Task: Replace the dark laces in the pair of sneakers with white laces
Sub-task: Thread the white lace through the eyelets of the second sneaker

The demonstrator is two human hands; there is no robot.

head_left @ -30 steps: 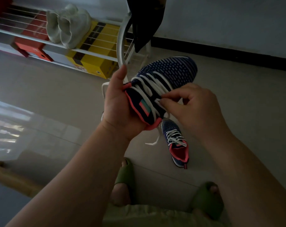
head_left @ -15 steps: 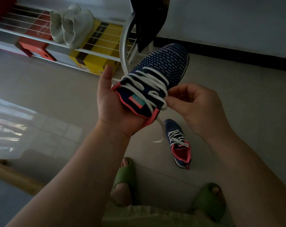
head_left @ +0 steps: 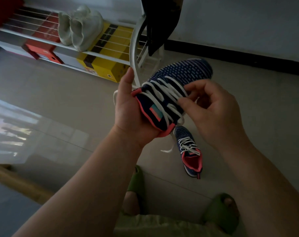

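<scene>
A dark blue sneaker [head_left: 177, 86] with a pink rim is held up in the air by the left hand [head_left: 128, 113]. The heel end is cupped in the palm, the thumb is stuck up along the side, and the toe is pointed away toward the wall. It seems to be held this way so that the top of the shoe is turned up and the laces can be seen and reached.

A white lace [head_left: 164, 94] is already crossed back and forth over the tongue. One row of it, on the near side, is pinched by the thumb and curled fingers of the right hand [head_left: 212, 113]. It is probably being pulled snug or made even. One loose lace end [head_left: 167, 149] is left hanging down under the shoe.

The second sneaker [head_left: 189, 151] is set on the floor [head_left: 247, 82] just below, toe pointed away, with a white lace in it too. No dark lace can be seen in either shoe, so the job looks nearly done. The hanging end may still need to be tied or tucked.

A white shoe rack [head_left: 133, 48] with boxes is stood behind. Green slippers [head_left: 220, 212] are worn on the feet.
</scene>
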